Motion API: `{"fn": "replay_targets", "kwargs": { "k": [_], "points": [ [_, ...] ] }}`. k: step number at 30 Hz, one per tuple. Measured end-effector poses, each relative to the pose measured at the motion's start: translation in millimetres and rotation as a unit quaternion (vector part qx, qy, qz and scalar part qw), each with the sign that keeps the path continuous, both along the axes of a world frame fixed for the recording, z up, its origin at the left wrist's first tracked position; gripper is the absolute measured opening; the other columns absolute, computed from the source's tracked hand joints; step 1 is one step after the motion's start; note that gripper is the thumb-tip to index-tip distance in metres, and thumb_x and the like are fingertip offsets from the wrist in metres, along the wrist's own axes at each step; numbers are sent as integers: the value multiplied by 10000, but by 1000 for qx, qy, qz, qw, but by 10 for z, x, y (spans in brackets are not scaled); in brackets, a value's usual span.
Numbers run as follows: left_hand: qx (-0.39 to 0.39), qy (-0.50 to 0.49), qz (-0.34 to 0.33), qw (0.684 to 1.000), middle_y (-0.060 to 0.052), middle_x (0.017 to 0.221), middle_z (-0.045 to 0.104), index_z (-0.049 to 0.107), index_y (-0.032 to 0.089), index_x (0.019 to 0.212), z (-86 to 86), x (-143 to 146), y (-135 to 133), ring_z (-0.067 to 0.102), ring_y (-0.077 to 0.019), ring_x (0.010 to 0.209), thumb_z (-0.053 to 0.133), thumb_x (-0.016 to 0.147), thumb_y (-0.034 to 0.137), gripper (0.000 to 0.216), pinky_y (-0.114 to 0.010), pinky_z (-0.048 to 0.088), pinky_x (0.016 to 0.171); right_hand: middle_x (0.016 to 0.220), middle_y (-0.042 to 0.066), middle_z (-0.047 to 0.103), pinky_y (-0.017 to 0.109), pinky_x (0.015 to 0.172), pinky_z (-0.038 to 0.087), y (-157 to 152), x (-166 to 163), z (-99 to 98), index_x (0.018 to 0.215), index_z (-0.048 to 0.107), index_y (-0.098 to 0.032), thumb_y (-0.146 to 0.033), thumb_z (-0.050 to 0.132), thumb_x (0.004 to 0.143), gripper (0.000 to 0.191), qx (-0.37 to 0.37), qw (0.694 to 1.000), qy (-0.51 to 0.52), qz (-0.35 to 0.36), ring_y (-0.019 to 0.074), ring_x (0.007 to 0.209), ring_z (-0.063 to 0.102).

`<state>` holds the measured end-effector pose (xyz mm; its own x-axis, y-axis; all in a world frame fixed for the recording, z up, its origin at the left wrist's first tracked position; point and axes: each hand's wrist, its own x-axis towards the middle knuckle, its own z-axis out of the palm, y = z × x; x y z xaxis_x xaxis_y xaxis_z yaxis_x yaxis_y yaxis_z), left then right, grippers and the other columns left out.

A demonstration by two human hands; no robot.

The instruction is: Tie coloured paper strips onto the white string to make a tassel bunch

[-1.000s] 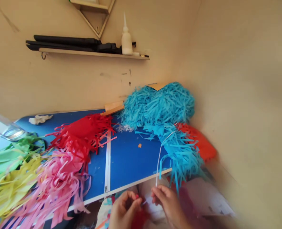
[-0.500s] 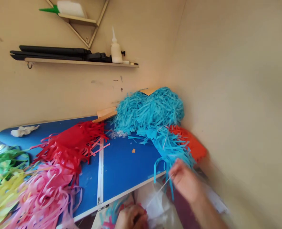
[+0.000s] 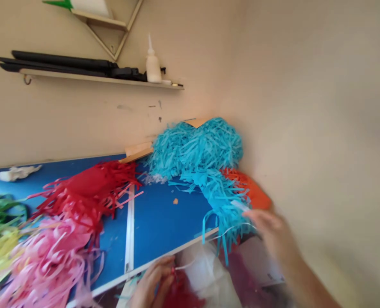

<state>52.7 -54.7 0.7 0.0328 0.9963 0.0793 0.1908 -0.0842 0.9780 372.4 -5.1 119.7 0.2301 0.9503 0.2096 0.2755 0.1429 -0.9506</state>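
Note:
My left hand (image 3: 153, 280) is low at the table's front edge, fingers pinched on red fringed paper (image 3: 183, 295) and one end of a thin white string (image 3: 222, 233). The string runs up to the right to my right hand (image 3: 271, 233), which is blurred by motion beside the hanging blue paper fringe (image 3: 224, 201). The right hand's fingers look closed on the string's other end. A white plastic bag (image 3: 206, 273) lies between the hands, below the table edge.
The blue table (image 3: 164, 218) carries a big blue fringe heap (image 3: 198, 145), red fringe (image 3: 87, 190), pink fringe (image 3: 45, 256), yellow and green fringe at the left and an orange piece (image 3: 254, 192). A wall stands close on the right. A glue bottle (image 3: 152, 64) sits on a shelf.
My right hand has swung from beside the left hand up and out to the right, drawing the white string taut. The left hand stayed low at the table edge. The view shifted slightly.

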Motion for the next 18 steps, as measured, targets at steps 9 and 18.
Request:
{"fn": "replay_targets", "kwargs": {
  "k": [9, 18],
  "points": [
    [-304, -460, 69, 831, -19, 687, 698, 655, 150, 764, 355, 28, -116, 606, -79, 555, 917, 556, 289, 363, -174, 490, 575, 588, 10, 625, 233, 563, 385, -393, -1474, -625, 667, 691, -167, -414, 504, 947, 418, -63, 966, -98, 232, 130, 568, 551],
    [-294, -494, 83, 814, -41, 690, 707, 627, 142, 750, 347, -16, -140, 621, -90, 572, 899, 594, 256, 333, -181, 505, 579, 544, -13, 606, 235, 546, 327, -438, -1493, -669, 613, 648, -182, -249, 518, 913, 333, 48, 952, -205, 224, 103, 523, 531]
  ]
}}
